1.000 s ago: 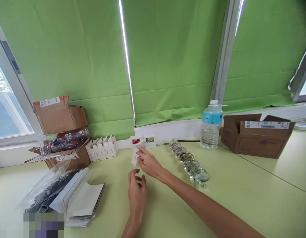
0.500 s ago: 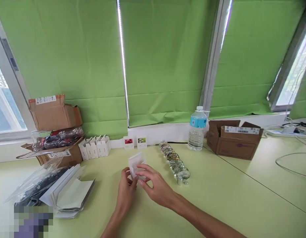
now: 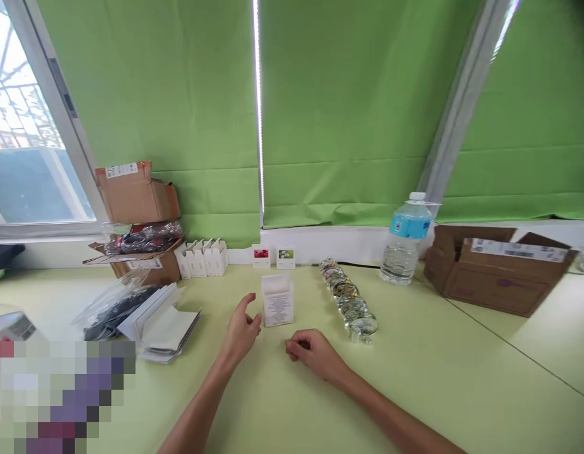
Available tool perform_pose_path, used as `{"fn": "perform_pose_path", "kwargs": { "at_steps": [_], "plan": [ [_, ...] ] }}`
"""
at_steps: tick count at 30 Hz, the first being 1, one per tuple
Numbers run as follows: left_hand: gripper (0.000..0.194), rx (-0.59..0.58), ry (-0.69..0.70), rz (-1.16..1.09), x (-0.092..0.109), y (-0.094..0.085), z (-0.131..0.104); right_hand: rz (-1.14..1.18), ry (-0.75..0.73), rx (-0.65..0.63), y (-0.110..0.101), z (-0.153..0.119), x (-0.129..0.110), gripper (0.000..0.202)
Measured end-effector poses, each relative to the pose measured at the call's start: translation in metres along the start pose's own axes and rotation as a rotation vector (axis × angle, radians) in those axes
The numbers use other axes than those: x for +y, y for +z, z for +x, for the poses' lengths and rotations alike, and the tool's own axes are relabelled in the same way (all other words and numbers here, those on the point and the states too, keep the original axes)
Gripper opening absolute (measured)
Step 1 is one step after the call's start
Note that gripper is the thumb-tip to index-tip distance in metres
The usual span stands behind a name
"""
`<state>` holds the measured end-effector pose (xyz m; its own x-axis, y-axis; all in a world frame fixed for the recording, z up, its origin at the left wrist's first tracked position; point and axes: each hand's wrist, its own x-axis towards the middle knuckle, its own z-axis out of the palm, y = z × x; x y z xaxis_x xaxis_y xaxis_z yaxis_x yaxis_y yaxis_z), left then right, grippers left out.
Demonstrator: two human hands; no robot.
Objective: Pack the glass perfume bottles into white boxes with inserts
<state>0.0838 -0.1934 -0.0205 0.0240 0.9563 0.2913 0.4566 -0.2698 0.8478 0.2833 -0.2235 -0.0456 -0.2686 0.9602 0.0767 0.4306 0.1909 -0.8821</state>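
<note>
A small white paper box (image 3: 279, 307) with printed text on its front stands upright on the table, its top flap raised. My left hand (image 3: 242, 328) is just left of the box, apart from it, with thumb and forefinger spread and nothing held. Right of the box and nearer to me, my right hand (image 3: 313, 354) rests low over the table with fingers curled in; no object shows in it. A row of small round glass bottles (image 3: 353, 306) runs away from me to the right of the hands.
Several white boxes (image 3: 216, 258) stand at the back left, beside stacked cardboard boxes (image 3: 131, 198). Two small picture boxes (image 3: 286, 257) are against the wall. Flattened white cartons (image 3: 169, 334) lie at left. A water bottle (image 3: 405, 243) and an open brown carton (image 3: 495, 284) stand at right.
Both hands have let go of the white box, which now stands on the table. My hands have moved apart and the right one has closed. The view has swung to the left.
</note>
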Motion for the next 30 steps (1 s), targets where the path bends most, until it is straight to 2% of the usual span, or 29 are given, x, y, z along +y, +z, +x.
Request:
{"fn": "perform_pose_path", "kwargs": {
  "at_steps": [4,7,9,11,15,18,22,26,30],
  "plan": [
    [0.033,0.111,0.06,0.194,0.01,-0.039,0.007,-0.033,-0.03,-0.022,-0.001,0.0,0.002,0.032],
    [0.029,0.229,0.089,0.325,0.013,-0.077,0.009,-0.063,-0.047,-0.026,-0.002,0.0,0.004,0.035],
    [0.029,0.331,0.103,0.44,0.01,-0.101,0.006,-0.065,-0.048,-0.03,-0.002,0.0,0.004,0.036],
    [0.028,0.454,0.125,0.708,0.003,-0.123,0.0,-0.06,-0.042,-0.032,-0.002,0.0,0.004,0.036],
    [0.028,0.559,0.106,0.995,-0.012,-0.154,-0.013,-0.056,-0.039,-0.025,-0.001,0.001,0.004,0.037],
    [0.03,0.606,-0.012,1.076,-0.019,-0.168,-0.017,-0.064,-0.031,-0.038,-0.002,0.001,0.005,0.038],
    [0.029,0.541,-0.182,1.076,-0.029,-0.176,-0.018,-0.096,-0.037,-0.068,-0.003,0.003,0.008,0.04],
    [0.025,0.533,-0.217,1.074,-0.039,-0.179,-0.019,-0.103,-0.04,-0.089,-0.003,0.005,0.011,0.042],
    [0.014,0.551,-0.198,1.05,-0.041,-0.181,-0.021,-0.101,-0.036,-0.083,-0.003,0.004,0.01,0.041]
  ]
}}
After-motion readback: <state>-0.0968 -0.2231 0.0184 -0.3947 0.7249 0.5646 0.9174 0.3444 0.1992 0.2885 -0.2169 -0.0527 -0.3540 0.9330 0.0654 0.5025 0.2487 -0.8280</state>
